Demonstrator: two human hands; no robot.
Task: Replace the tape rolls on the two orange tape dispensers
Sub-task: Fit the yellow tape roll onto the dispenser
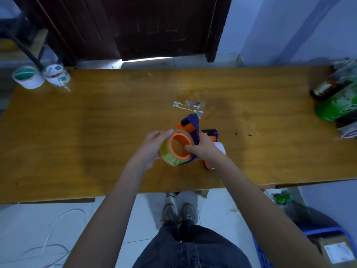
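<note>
Sitting mid-table, the yellowish tape roll is on the orange dispenser, left hand cupping it, right hand pinching its orange hub. Second dispenser just beside. Scuffed wooden table, spare rolls far-left corner, dark door behind.

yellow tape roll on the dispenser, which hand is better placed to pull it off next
Probably left. The left hand already cups the outer side of the yellow tape roll, free to slide it off the orange hub. The right hand steadies the dispenser, fingers at the hub rim.
</note>
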